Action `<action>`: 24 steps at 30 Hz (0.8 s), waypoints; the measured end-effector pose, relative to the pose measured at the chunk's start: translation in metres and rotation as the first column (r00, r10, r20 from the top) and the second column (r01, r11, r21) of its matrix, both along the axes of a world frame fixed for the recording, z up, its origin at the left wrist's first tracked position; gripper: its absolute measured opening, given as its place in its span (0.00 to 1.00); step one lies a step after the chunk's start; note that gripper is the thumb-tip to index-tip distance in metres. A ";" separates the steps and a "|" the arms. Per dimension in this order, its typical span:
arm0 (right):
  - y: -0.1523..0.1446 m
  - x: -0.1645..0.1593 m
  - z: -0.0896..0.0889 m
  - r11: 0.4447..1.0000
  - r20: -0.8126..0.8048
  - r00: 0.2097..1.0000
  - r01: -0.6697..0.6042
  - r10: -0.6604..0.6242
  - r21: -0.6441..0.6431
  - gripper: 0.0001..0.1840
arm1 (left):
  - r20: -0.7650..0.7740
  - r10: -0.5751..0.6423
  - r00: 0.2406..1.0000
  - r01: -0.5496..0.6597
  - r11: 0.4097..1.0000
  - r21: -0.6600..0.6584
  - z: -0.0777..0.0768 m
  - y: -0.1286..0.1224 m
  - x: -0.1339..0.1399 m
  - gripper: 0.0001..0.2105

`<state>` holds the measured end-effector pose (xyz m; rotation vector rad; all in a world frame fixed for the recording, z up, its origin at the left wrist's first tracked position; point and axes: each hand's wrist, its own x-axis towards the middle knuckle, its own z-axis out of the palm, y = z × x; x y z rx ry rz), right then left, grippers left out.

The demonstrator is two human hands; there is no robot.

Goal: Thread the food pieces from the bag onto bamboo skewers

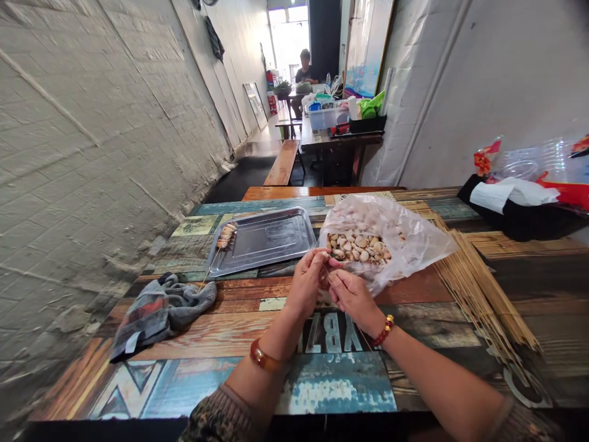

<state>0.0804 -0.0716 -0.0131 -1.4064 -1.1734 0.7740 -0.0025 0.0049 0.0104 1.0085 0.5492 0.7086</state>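
At the far left, a pale wall (92, 123) is running along your table (207, 331). A grey towel (161, 316) is lying crumpled near the table's left edge. Just beyond it, a loaded skewer (227, 236) is resting with its threaded food on the left side of a metal tray (271, 240), its bare stick crossing the near rim and reaching down to the towel. Behind, a bench (283, 161) is leading toward a seated person (304, 70) in the background. At centre, your left hand (309, 275), wearing an amber bangle (265, 355) at the wrist, is meeting your right hand (356, 298), which is wearing a beaded bracelet (384, 330). The fingers of both hands are pressing together in a pinch; you are hiding what lies between them, so it cannot be told. Just beyond your hands, a clear bag (414, 245) is lying open, its many small, rounded, brownish pieces (361, 247) showing through the mouth. Behind it, a far table is bearing a clear tub (329, 118). Right of the bag, thin sticks (488, 288) are lying in a loose bundle, slanting toward you. At the far right, a black box (515, 215) is holding packets and white paper.
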 end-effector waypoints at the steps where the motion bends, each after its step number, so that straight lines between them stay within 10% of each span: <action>1: 0.000 0.000 0.001 1.000 0.044 0.999 0.010 -0.011 0.020 0.24 | -0.006 0.023 1.000 -0.023 1.000 0.013 0.000 0.001 0.000 0.14; 15: 0.000 0.003 -0.003 0.985 0.137 0.977 0.156 -0.164 0.068 0.20 | -0.093 -0.039 0.995 0.045 0.997 0.067 -0.004 -0.011 0.008 0.15; 24: -0.002 0.026 0.009 0.974 -0.218 0.955 0.219 -0.203 0.053 0.17 | 0.055 0.075 0.996 -0.082 0.985 0.152 -0.007 0.014 0.004 0.16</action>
